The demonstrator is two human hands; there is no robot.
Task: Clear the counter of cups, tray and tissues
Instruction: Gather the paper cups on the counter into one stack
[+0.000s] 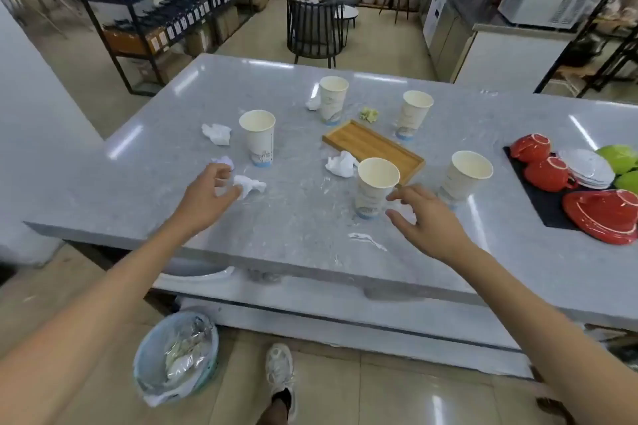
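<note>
Cup [376,188] just beside right hand [426,222].

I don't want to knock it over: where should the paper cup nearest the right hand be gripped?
Wrap the right hand around the mid wall of the nearest paper cup, coming in from its right side. It stands upright with its mouth open and narrows toward the base, so a side grip below the rim probably holds best.
</note>
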